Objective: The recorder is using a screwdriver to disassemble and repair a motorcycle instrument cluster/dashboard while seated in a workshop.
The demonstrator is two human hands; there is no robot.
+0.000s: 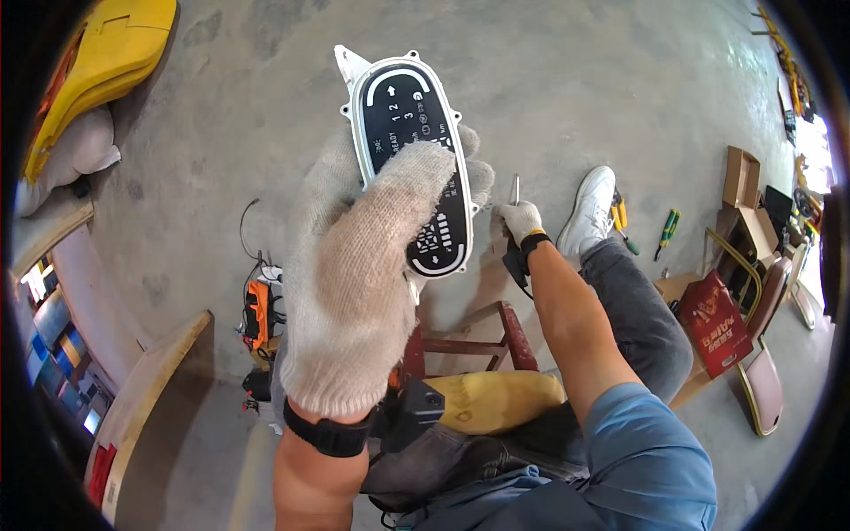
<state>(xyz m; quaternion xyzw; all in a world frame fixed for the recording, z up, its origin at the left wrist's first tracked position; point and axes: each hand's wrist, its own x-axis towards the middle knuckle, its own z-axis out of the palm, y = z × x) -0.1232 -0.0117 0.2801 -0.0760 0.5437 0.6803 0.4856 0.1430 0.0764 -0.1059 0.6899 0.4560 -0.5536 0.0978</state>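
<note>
My left hand (354, 257), in a beige knit glove, is closed around an oval dashboard display (382, 115) with a black face and a white rim. Its thumb lies across the middle of the face, and fingertips show past the right edge. A white bracket sticks out from the display's upper left end. Further right and lower down, my right hand (520, 221), also gloved, is closed on what looks like a screwdriver (516, 188). Only its thin metal shaft shows, pointing away from me; the handle is hidden in the glove. The shaft does not touch the display.
A yellow curved part (496, 401) lies at my lap, by a dark red wooden stool (522, 341). Yellow-handled pliers (619, 212) and a green-yellow tool (668, 232) lie beyond my white shoe (588, 205). Left stands an orange device (257, 310); right, a red bag (714, 323).
</note>
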